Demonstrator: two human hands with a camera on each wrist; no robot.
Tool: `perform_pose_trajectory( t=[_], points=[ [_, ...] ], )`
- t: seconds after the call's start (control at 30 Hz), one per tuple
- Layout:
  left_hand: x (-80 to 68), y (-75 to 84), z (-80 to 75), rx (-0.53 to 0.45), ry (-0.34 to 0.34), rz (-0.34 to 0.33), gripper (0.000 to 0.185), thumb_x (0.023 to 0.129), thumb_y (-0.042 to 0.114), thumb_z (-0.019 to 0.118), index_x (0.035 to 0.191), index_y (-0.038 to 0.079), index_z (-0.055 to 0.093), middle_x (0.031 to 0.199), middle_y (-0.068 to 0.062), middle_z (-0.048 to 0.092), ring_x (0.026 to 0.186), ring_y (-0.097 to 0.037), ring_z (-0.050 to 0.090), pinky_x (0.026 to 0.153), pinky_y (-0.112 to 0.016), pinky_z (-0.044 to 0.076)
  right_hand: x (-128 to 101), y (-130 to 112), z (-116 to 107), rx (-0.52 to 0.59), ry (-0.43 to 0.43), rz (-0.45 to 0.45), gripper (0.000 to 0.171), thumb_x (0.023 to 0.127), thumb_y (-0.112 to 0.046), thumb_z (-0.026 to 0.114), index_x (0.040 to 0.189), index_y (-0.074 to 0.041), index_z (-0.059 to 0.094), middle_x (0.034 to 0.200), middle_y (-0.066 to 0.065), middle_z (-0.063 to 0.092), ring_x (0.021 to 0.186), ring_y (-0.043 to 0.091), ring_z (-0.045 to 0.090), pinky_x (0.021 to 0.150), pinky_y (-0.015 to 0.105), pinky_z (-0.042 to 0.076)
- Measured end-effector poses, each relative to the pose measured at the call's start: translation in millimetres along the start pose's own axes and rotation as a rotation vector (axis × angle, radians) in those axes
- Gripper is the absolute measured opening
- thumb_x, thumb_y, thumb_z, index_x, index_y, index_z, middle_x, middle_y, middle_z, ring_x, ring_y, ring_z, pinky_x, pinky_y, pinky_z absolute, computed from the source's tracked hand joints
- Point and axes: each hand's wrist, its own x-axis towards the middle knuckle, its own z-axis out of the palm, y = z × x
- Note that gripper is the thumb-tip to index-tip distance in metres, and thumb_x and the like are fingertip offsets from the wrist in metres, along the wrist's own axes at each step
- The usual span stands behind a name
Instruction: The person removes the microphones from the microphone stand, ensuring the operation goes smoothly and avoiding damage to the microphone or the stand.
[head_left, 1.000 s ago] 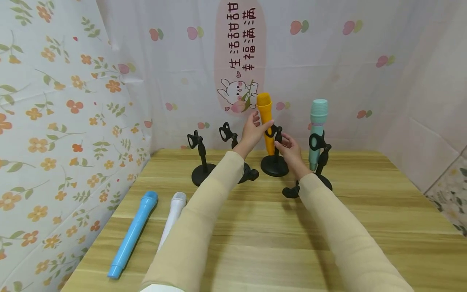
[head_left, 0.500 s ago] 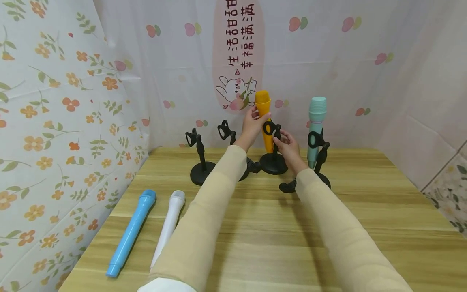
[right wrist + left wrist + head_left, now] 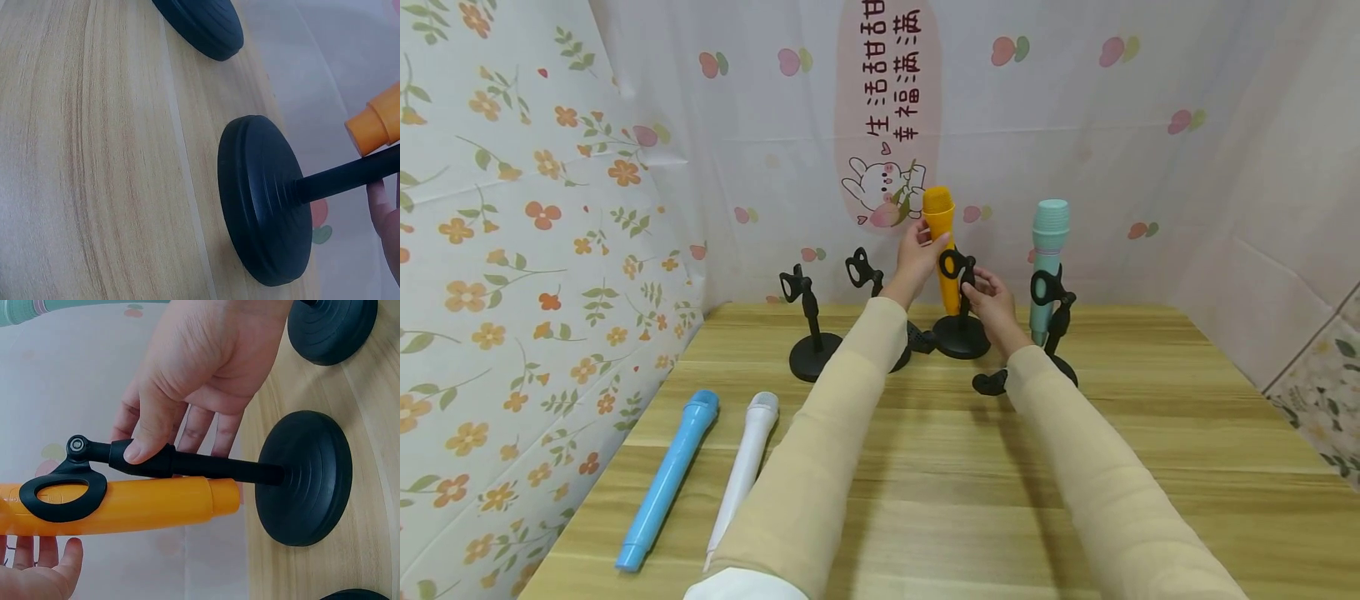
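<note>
An orange microphone (image 3: 945,250) stands upright in the ring clip (image 3: 951,264) of a black stand on the table (image 3: 962,483). My left hand (image 3: 916,250) grips the microphone near its head. My right hand (image 3: 992,302) pinches the stand's stem just under the clip. In the left wrist view the right hand's (image 3: 200,369) thumb and fingers close round the black stem (image 3: 206,465). There the orange body (image 3: 144,506) passes through the clip (image 3: 62,497), and the left hand (image 3: 31,572) shows at the lower edge. The right wrist view has the round base (image 3: 265,200) flat on the wood.
A teal microphone (image 3: 1048,250) sits in a stand at the right. Two empty black stands (image 3: 808,333) (image 3: 868,275) stand at the left. A blue microphone (image 3: 670,475) and a white one (image 3: 745,462) lie front left. A small black piece (image 3: 988,383) lies by my right sleeve.
My right hand has moved from beside the stand to pinch its stem. My left hand keeps hold of the orange microphone, which now sits in the clip.
</note>
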Motion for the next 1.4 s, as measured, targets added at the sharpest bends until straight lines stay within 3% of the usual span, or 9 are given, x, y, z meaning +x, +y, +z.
perform_pose_trajectory(
  t=[0.87,1.4],
  points=[
    [3.1,-2.5,0.2,-0.023,0.030,0.009,0.046,0.096,0.020,0.063,0.138,0.011,0.047,0.121,-0.007,0.056,0.105,-0.018,0.059,0.093,-0.031,0.050,0.2,-0.3,1.1,0.026,0.038,0.008,0.043,0.094,-0.016,0.066,0.135,-0.011,0.054,0.123,0.007,0.055,0.113,0.024,0.055,0.100,0.041,0.045],
    [-5.5,8.0,-11.2,-0.026,-0.052,0.022,0.044,0.096,0.022,0.063,0.136,0.010,0.048,0.121,-0.007,0.057,0.103,-0.017,0.060,0.090,-0.030,0.051,-13.2,-8.5,-2.1,0.099,-0.006,0.001,0.041,0.092,-0.014,0.067,0.132,-0.010,0.056,0.117,0.006,0.056,0.106,0.019,0.057,0.102,0.044,0.042]
  ],
)
